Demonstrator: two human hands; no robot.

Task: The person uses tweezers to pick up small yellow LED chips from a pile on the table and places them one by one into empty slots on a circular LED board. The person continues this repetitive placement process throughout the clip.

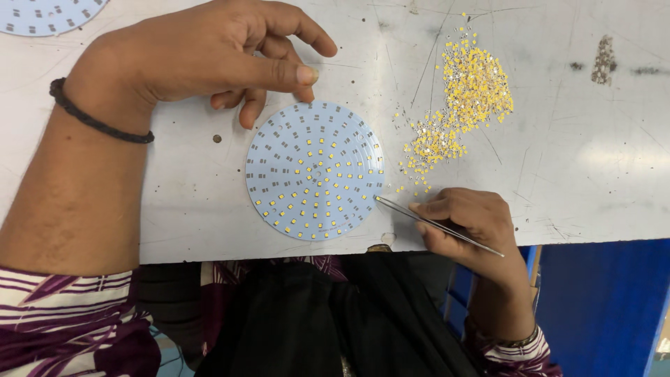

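A round pale-blue circuit board (314, 169) lies flat on the white table (579, 153), with small yellow chips filling its lower rings and bare grey pads on its upper part. My left hand (209, 52) rests above the board's top left edge, its fingertips touching the rim. My right hand (469, 222) grips thin metal tweezers (436, 225), whose tip touches the board's right edge. A loose heap of several tiny yellow chips (464, 98) lies to the board's upper right.
A second round pale-blue board (42, 15) shows partly at the top left corner. The table's near edge runs just below the board. Dark stains (604, 59) mark the table at the upper right. Black cloth (307, 314) covers my lap.
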